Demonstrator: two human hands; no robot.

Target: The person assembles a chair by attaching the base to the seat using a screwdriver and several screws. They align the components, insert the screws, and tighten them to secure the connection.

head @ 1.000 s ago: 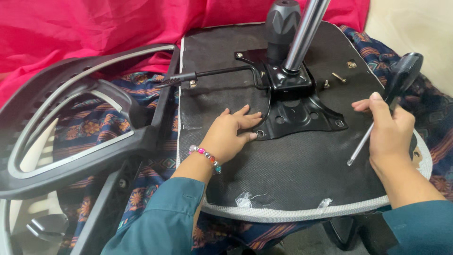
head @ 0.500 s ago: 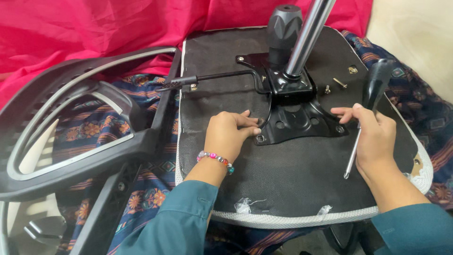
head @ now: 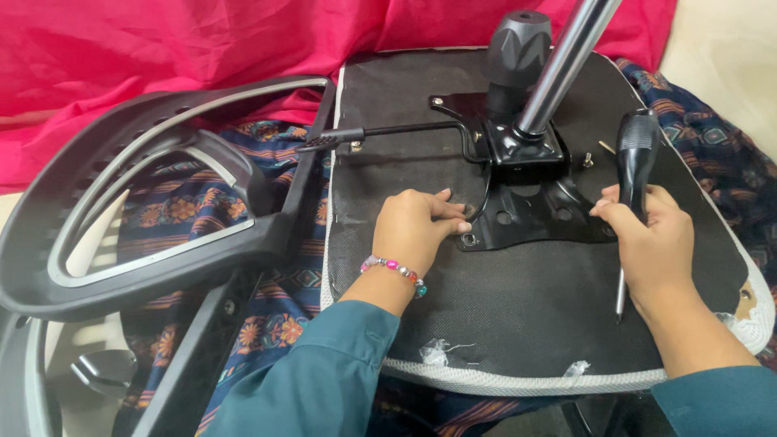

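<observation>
Centrally, an upturned office-chair seat with a black fabric underside and white piping along its edge [head: 526, 324] lies on a patterned blue cloth [head: 194, 202], and everything else is placed relative to it. Bolted to the middle of that underside is a black metal mechanism plate [head: 534, 214], from which a shiny chrome gas-lift column [head: 566, 61] rises toward the top of the view beside a black ribbed plastic knob [head: 518, 48]. A thin black lever with a flat paddle end [head: 356, 136] sticks out from the plate past the seat's left edge.

The left hand [head: 417, 231], with a beaded bracelet at the wrist, rests on the seat with fingers curled, their tips touching the plate's near-left corner; it grips nothing. The right hand [head: 651, 243] is clenched around a screwdriver with a black handle and slim steel shaft [head: 635, 150], handle pointing up and the shaft running down below the fist toward the seat's near edge, while its fingertips press against the plate's right edge.

Left of the seat lies a black plastic mesh chair backrest frame [head: 154, 218]. Behind the seat hangs a bright pink-red cloth [head: 202, 48]
</observation>
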